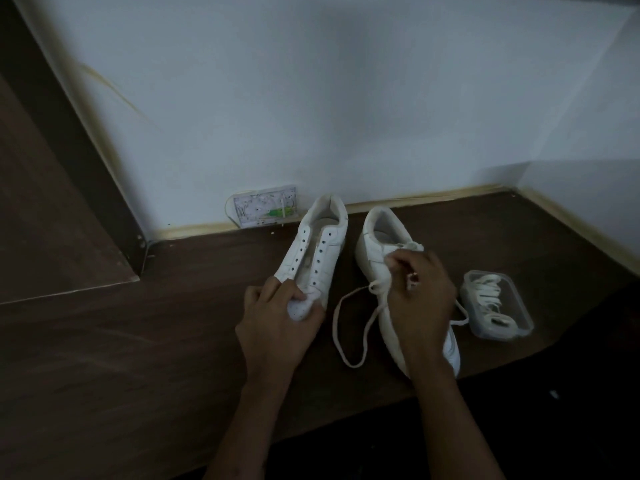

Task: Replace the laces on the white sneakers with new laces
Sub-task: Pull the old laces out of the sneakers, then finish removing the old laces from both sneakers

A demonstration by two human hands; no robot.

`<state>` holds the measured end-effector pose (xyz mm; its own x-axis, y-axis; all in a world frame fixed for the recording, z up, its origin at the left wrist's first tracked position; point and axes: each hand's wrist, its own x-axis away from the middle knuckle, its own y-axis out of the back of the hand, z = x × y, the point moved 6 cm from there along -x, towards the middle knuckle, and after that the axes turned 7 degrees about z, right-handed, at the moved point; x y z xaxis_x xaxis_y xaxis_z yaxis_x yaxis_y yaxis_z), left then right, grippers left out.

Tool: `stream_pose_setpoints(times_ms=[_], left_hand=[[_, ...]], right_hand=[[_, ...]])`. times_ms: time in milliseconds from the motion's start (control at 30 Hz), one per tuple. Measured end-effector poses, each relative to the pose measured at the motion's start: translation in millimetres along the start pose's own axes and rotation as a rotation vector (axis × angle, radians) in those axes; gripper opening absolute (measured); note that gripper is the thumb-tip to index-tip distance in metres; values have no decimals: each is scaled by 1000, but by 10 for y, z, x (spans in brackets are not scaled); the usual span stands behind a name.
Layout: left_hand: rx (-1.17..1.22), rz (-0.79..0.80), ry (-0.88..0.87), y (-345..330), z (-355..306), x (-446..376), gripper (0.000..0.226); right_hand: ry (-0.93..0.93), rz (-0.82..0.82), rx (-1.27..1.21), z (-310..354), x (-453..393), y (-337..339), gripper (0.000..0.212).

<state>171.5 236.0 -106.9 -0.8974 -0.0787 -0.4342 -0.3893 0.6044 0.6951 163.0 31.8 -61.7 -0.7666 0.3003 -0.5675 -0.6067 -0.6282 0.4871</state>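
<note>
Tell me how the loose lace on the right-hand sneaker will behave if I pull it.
Probably floppy: the lace lies in a limp loop on the floor. It likely drags lightly. It may snag, since it runs under the right hand.

Open dark table (138,341) lies left of the unlaced sneaker (313,251); the plastic box (497,304) crowds the right.

Matt wood-grain desk (138,341); smooth white sneakers (311,258) (leather-like); clear plastic box (519,317).

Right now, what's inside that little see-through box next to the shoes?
Coiled white laces lie inside the clear plastic box, right of the laced sneaker. Anything underneath the laces is hidden, and I cannot tell whether the box has a lid on.
</note>
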Motion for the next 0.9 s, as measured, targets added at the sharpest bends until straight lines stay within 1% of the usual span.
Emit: stream_pose_setpoints(times_ms=[33,67,200,233,267,300,333,367,400,467,500,533,633,700,767,833,900], left_hand=[[-11,-10,18,7,22,-11,28],[-26,-19,31,10,32,-24,27],[-115,-6,98,-30,-77,-68,21],[-140,-7,71,-55,-169,-67,17],[-160,-11,5,-102,-303,-81,14],[-169,-2,-73,-168,-415,-85,16],[-164,39,-143,-268,-551,-104,21],[-157,123,-186,-390,-643,-138,25],[-143,238,-185,-526,-695,-171,25],[-162,455,-98,-798,-741,-229,22],[-205,527,-60,-901,-748,-242,21],[-230,564,-38,-965,-739,-245,20],[-217,545,-21,-973,-712,-254,13],[-130,453,38,-826,-661,-278,9],[49,333,152,-568,-621,-320,9],[290,242,237,-250,-659,-381,9],[529,222,249,18,-780,-466,9]], right_hand=[[-11,-31,-32,-51,-31,81,7],[-22,-28,-55,-102,-49,115,7],[-56,38,-83,-219,-43,87,9],[-71,42,-98,-232,-36,97,10],[-84,37,-116,-237,-49,125,10],[-99,34,-129,-242,-32,119,10],[-114,26,-142,-258,-29,139,10],[-127,21,-155,-265,-16,137,10],[-140,23,-169,-272,1,128,11],[-141,33,-180,-283,21,128,12],[-135,43,-179,-294,26,133,13],[-129,56,-180,-298,34,138,14],[-126,83,-198,-294,62,164,14],[-144,84,-221,-274,68,182,14],[-159,81,-255,-208,55,230,15],[-164,88,-309,-81,29,293,17],[-208,106,-413,46,-5,328,17]])
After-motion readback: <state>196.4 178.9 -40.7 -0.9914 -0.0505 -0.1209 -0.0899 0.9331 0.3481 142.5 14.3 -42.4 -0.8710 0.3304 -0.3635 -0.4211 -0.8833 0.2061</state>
